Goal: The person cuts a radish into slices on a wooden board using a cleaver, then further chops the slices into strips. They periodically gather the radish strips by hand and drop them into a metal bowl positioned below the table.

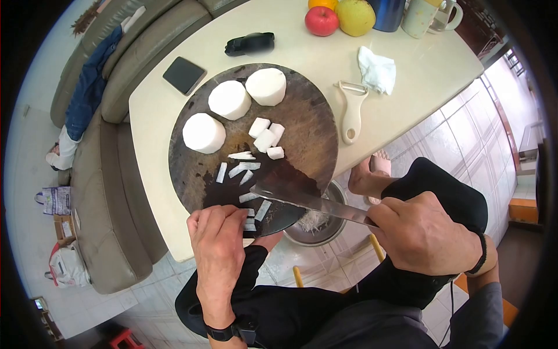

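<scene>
My right hand (415, 232) is closed round the handle of a broad kitchen knife (317, 203). The blade lies low over the near part of a round dark chopping board (308, 116). At the board's near edge my left hand (220, 241) has its fingers curled together, against a few thin white radish strips (250, 220); its fingertips are partly hidden. Several more loose strips (235, 170) lie beyond the blade. Farther back are small white radish blocks (265, 139) and three thick peeled radish chunks (229, 100).
A metal bowl (293, 235) with white shreds sits below the board's edge. On the table (154, 134) are a peeler (351, 113), a crumpled tissue (376, 70), a phone (184, 75), a black item (250, 44), fruit (321, 21) and mugs (419, 17). A sofa (122, 203) stands left.
</scene>
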A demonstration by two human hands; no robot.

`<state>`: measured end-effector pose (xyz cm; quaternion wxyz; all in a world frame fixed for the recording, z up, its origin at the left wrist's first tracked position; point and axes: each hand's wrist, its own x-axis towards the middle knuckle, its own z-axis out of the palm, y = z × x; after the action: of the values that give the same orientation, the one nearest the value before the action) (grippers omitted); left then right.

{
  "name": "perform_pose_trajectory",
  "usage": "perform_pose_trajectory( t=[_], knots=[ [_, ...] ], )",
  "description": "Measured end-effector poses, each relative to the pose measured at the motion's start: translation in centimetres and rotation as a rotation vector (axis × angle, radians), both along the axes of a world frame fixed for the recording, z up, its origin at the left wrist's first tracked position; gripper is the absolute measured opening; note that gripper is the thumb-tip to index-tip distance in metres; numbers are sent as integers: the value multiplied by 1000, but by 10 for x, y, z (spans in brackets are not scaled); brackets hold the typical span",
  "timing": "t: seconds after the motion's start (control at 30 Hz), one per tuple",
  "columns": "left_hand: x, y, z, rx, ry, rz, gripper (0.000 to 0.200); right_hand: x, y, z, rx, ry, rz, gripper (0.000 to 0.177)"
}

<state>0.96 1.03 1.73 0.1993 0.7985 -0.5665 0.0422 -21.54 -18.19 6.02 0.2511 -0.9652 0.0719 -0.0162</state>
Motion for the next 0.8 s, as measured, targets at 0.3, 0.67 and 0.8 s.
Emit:
perform_pose_trajectory(
  t=[0.3, 0.67, 0.8],
  knots=[
    [-1, 5, 2, 32, 77, 22, 18, -1, -3, 1, -14, -8, 2, 20],
    [-9, -6, 3, -24, 85, 29, 19, -2, -4, 1, -3, -1, -2, 20],
    [-14, -13, 1, 4, 63, 7, 21, -1, -3, -1, 2, -7, -3, 20]
  ],
)
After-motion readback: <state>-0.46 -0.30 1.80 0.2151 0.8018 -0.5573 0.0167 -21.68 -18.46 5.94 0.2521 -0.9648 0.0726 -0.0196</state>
